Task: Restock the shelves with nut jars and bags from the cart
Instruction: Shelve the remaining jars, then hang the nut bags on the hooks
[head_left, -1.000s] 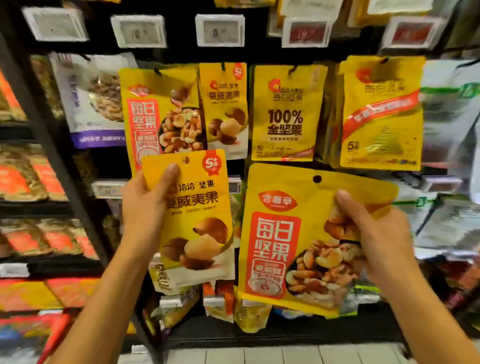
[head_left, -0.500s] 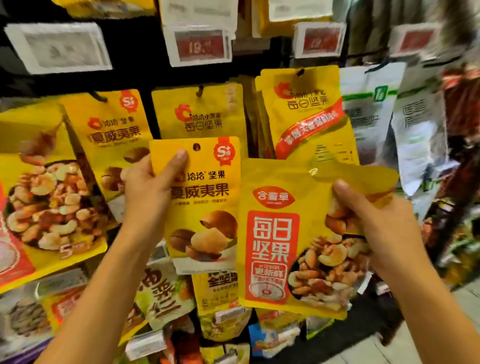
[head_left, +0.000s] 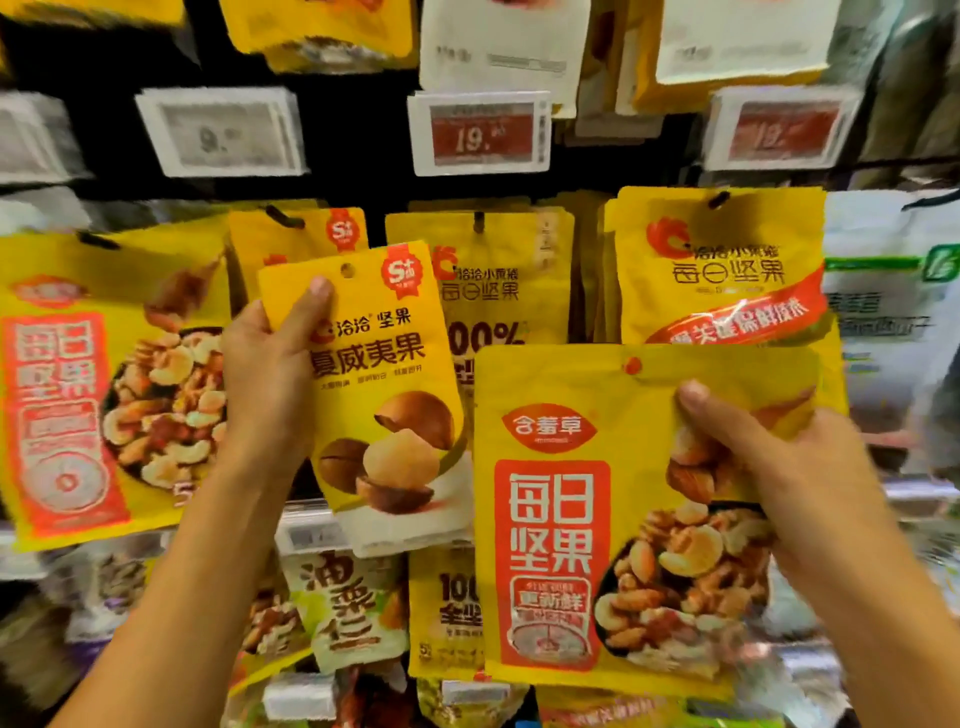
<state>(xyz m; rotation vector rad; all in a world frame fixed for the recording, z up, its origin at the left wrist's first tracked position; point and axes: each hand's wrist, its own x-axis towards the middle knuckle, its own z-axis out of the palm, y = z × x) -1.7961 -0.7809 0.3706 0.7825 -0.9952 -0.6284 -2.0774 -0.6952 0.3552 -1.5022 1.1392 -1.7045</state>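
Our left hand (head_left: 265, 374) has carried the macadamia bag (head_left: 384, 395) up and leftward. Half a second ago it sat straight below the red price tag (head_left: 480, 132). Now it sits below and to the left of that tag, over the hanging macadamia bag (head_left: 311, 234), and the hanging 100% bag (head_left: 498, 301) under the tag shows more of its front. Our right hand (head_left: 769, 467) has shifted the mixed-nut bag (head_left: 597, 519) leftward too, nearer in under the tag's right end. A second ago we held both bags much farther below the tag.
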